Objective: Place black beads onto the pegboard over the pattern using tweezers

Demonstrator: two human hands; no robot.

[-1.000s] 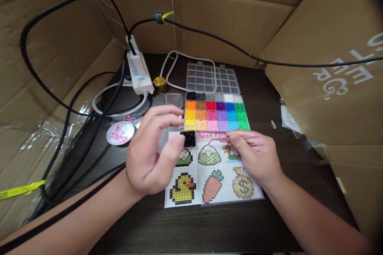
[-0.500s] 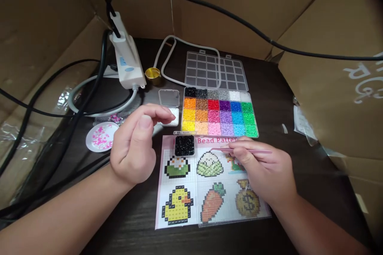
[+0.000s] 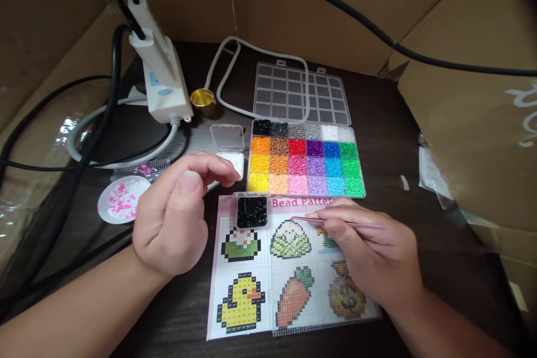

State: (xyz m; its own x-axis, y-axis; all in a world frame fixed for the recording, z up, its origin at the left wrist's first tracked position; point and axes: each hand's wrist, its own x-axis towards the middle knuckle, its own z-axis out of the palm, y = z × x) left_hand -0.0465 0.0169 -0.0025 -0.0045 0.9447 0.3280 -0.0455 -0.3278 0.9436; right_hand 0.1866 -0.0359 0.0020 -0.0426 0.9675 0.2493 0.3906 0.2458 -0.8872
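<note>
My right hand (image 3: 377, 246) grips a pair of pink tweezers (image 3: 352, 223), its tip at the top outline of a white-and-green bead figure (image 3: 290, 239). That figure is on a clear pegboard (image 3: 327, 331) over the printed bead pattern sheet (image 3: 212, 296). My left hand (image 3: 174, 218) hovers left of the sheet, loosely curled, thumb apart from the fingertips; I see nothing in it. Near it are an open small box of white beads (image 3: 235, 163) and a small box of black beads (image 3: 251, 212), which rests on the sheet's upper part.
Behind the sheet lies a sorted bead case (image 3: 306, 165) with its clear lid (image 3: 302, 92) folded back. Left are a dish of pink and white beads (image 3: 124, 199), a gold cup (image 3: 203, 102) and a power strip (image 3: 168, 86) with cables. Cardboard walls (image 3: 335, 22) surround the dark table.
The view has shifted slightly, so things at the left sit further left and the sheet appears lower. The tweezers stay at the figure's top edge; both hands keep nearly the same pose.
</note>
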